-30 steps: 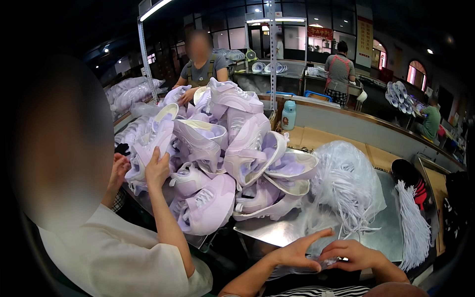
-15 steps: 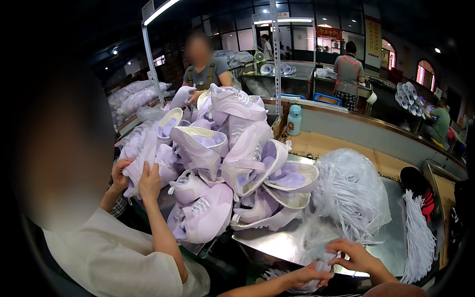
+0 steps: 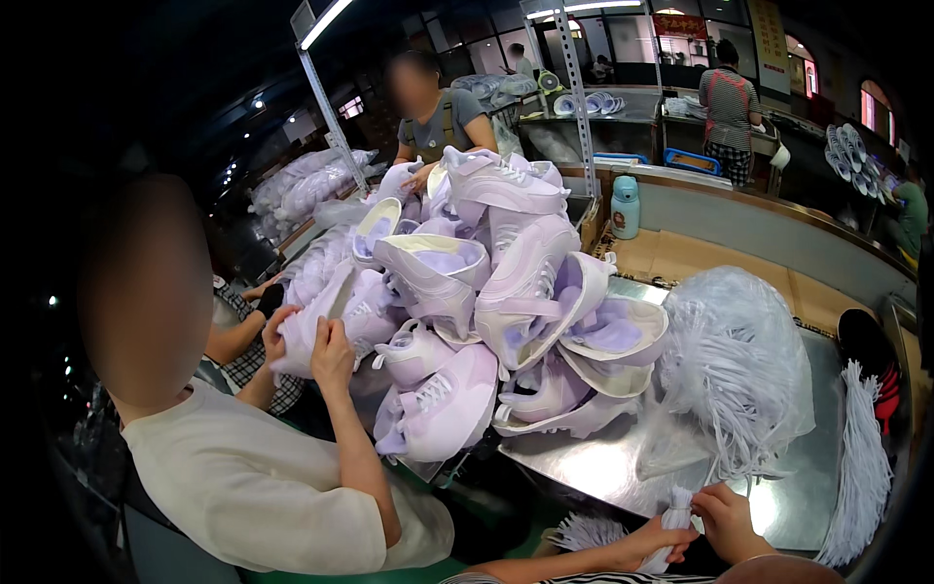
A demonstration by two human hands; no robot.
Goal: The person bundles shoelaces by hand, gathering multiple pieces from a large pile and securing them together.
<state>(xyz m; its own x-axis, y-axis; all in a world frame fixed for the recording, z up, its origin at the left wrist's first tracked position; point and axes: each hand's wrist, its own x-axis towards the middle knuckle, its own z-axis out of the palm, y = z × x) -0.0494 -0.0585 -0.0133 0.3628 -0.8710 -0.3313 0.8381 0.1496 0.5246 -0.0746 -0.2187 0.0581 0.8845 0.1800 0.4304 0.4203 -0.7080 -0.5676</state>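
seemed to be tidying a lace bundle [image 3: 678, 504], lower right of centre; probably needed steady holding below and nimble fingering above next. saw shoes [image 3: 525, 277] heaped mid-frame; then, rightward, clamped the bundle in the left hand [image 3: 654, 547], with a steep long axis and an upper end aimed up, slightly right; held the right hand [image 3: 730, 524] at that end, with fingertips close together, but could not tell whether pinching.

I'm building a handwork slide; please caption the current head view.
The wearer's left hand grips a bundle of white laces, the right hand near its upper end, lilac shoes heaped beyond.
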